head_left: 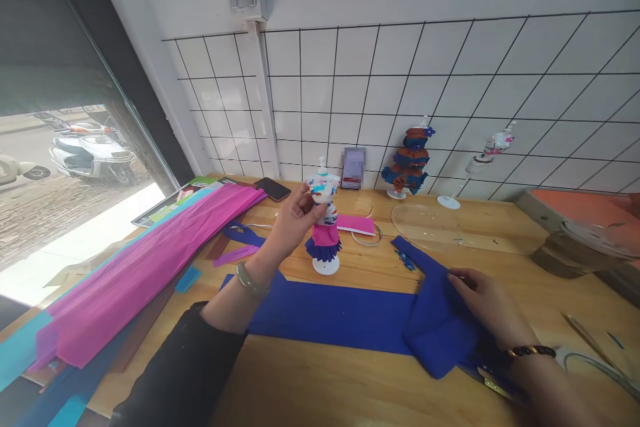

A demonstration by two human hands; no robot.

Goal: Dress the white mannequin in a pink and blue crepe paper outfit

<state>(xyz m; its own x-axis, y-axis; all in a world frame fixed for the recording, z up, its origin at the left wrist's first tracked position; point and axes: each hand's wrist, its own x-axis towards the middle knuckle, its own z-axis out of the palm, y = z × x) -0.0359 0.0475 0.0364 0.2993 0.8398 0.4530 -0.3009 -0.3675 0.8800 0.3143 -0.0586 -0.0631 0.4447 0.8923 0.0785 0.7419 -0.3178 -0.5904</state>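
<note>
In the middle of the head view stands a small doll mannequin (326, 233) on a round white base, its torso patterned in white and colours. It wears a pink band with a ruffled blue hem. My left hand (299, 217) is closed around its upper body. A long strip of dark blue crepe paper (340, 315) lies flat across the table in front of it. At the right, the strip is folded over itself, and my right hand (477, 290) pinches its upper edge. Scissors (493, 383) lie partly under the blue paper, beside my right wrist.
Pink crepe paper (165, 267) is piled at the left with blue sheets. A dark phone (273, 189) lies behind it; another phone (353, 168) leans on the tiled wall. Two mannequins stand further back, one in an orange-and-blue ruffled dress (411, 163). Brown tape (565, 250) sits at the right.
</note>
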